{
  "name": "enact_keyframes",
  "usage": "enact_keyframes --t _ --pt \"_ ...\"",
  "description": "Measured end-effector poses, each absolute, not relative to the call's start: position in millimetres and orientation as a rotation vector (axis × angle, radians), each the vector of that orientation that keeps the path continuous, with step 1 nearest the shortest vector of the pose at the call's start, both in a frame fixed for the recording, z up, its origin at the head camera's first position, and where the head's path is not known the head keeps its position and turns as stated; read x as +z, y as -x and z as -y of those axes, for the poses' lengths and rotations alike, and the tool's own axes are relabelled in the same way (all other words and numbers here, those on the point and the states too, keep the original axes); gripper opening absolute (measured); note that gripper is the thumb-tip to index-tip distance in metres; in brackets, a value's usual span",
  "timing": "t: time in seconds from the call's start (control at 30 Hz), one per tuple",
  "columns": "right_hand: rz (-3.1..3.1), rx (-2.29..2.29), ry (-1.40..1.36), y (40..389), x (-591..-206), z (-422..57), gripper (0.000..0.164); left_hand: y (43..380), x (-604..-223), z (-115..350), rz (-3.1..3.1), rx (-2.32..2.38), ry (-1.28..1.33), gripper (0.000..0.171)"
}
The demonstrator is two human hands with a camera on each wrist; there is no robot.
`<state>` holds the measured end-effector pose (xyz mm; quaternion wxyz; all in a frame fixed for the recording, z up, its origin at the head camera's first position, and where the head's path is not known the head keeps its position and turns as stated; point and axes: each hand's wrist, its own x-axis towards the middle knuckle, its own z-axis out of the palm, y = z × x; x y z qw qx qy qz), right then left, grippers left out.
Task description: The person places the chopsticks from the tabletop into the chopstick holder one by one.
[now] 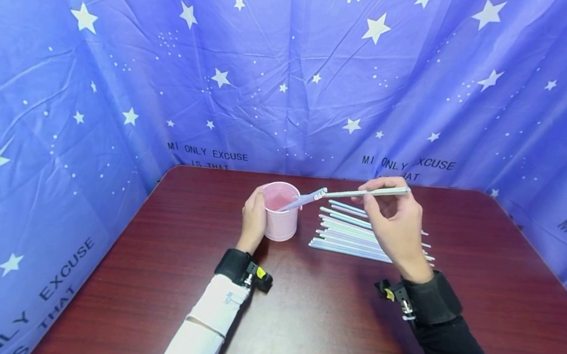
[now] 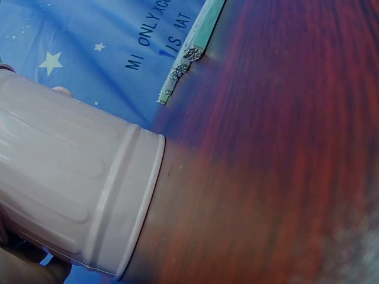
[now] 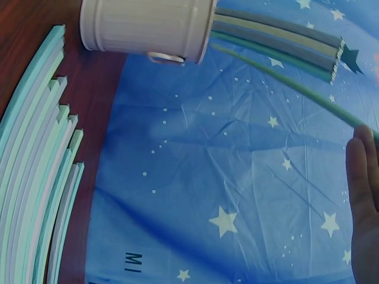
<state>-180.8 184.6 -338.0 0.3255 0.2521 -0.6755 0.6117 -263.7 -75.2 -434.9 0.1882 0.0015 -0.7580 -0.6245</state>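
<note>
My left hand [image 1: 253,220] holds a small pale pink bucket [image 1: 282,225] by its side, with its mouth facing up. Several thin pastel sticks [image 1: 305,199] stand in it, leaning out over the right rim. My right hand [image 1: 399,224] pinches one pale green stick [image 1: 386,191] above the table. The held stick lies nearly level, its left end by the tops of the sticks in the bucket; whether they touch I cannot tell. Below that hand a row of pastel sticks [image 1: 349,247] lies on the table, partly covered by the hand.
Everything is on a dark red-brown wooden table [image 1: 306,315]. A blue curtain [image 1: 268,92] with white stars and printed words hangs behind the table and along its sides. Each wrist wears a black strap [image 1: 434,300] with a small camera mount.
</note>
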Motion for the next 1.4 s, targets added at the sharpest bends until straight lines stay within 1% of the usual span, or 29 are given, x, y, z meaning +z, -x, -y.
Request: enact_keyframes --t 0.17,0.4,0.9,1.13,1.3,1.4 --pt "1.884 1.471 -0.701 176.0 -341.7 -176.7 0.017 263.7 -434.1 74.7 2.134 -1.761 -0.003 0.045" --pt "1.890 1.508 -0.797 171.5 -343.2 -165.1 0.019 265.3 -435.1 75.0 2.136 -1.749 -0.002 0.044" --pt "2.026 1.435 -0.837 176.4 -350.0 -154.3 0.029 265.3 -436.3 75.5 2.118 -1.748 0.015 0.044" --pt "2.088 1.415 -0.788 179.6 -353.0 -157.6 0.026 265.7 -436.6 75.2 2.124 -1.751 0.005 0.045" --pt "2.263 1.182 -0.685 187.3 -360.3 -165.5 0.020 265.3 -435.7 75.1 2.133 -1.750 -0.010 0.044" --pt "2.422 1.033 -0.696 194.0 -368.6 -170.8 0.015 265.5 -435.6 75.2 2.139 -1.754 -0.011 0.044"
